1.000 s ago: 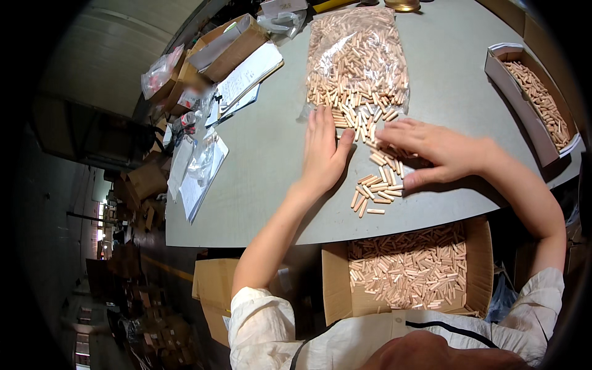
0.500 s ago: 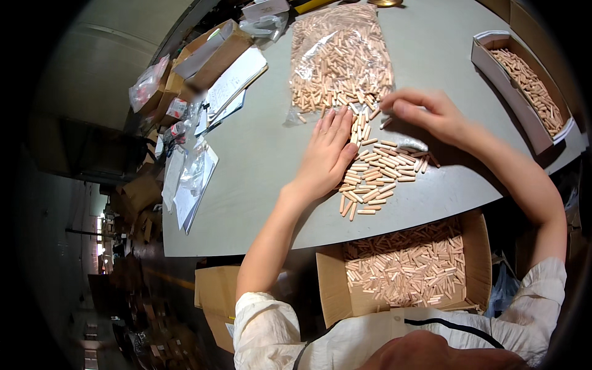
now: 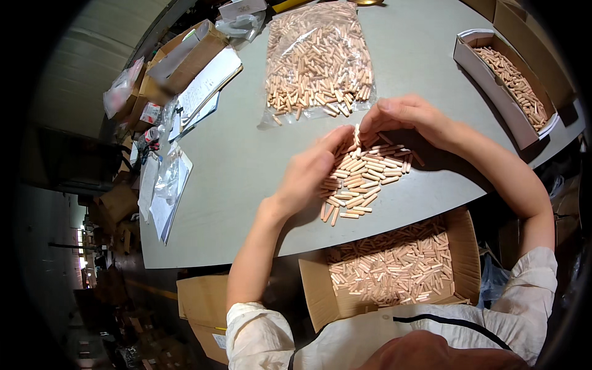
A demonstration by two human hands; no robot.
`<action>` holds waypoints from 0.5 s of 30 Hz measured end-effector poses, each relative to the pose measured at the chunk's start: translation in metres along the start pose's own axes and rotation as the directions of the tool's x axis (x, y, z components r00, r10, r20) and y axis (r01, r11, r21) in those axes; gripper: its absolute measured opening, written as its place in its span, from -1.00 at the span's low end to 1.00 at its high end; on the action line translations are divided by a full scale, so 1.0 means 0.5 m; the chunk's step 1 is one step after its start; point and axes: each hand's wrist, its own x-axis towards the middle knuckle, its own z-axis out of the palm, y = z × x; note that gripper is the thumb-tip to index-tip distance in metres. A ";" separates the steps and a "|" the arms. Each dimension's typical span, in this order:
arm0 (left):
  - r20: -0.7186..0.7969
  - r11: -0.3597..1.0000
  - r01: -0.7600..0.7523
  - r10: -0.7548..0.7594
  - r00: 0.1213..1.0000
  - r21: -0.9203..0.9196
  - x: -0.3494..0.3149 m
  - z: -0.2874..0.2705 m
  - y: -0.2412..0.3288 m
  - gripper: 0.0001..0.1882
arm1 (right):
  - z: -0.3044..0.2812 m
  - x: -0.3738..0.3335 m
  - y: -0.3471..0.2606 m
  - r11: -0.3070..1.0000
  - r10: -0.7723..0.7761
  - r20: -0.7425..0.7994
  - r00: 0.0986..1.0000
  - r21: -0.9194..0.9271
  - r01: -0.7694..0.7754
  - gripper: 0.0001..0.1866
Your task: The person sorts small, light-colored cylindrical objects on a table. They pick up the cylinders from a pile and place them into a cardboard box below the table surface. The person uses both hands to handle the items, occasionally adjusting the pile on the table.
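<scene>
A loose pile of small wooden dowel pins (image 3: 364, 179) lies on the grey table (image 3: 228, 166) in front of me. My left hand (image 3: 308, 169) is cupped against the pile's left and far edge, thumb side toward the dowels. Curved around its far right side is my right hand (image 3: 410, 120), fingers stretched and bent slightly inward. A few dowels stand between the two sets of fingertips, and neither hand is closed around them. Just beyond lies a clear plastic bag (image 3: 320, 58) full of the same dowels.
Below the table edge, an open cardboard box (image 3: 317, 293) holds many dowels. A long white box (image 3: 493, 92) of dowels stands at the far right. Papers (image 3: 206, 80), clear plastic wrapping (image 3: 168, 176) and a cardboard carton (image 3: 191, 58) line the table's left side.
My right hand has come down and inward to the pile's far edge. My left hand has turned from lying flat to a cupped pose, away from the bag's edge. The view has shifted slightly.
</scene>
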 end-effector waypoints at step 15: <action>-0.452 0.962 -0.026 -0.104 0.886 -0.272 0.003 -0.032 0.006 -0.38 | -0.016 0.009 -0.004 0.999 -0.033 -0.280 0.959 -0.042 0.022 -0.48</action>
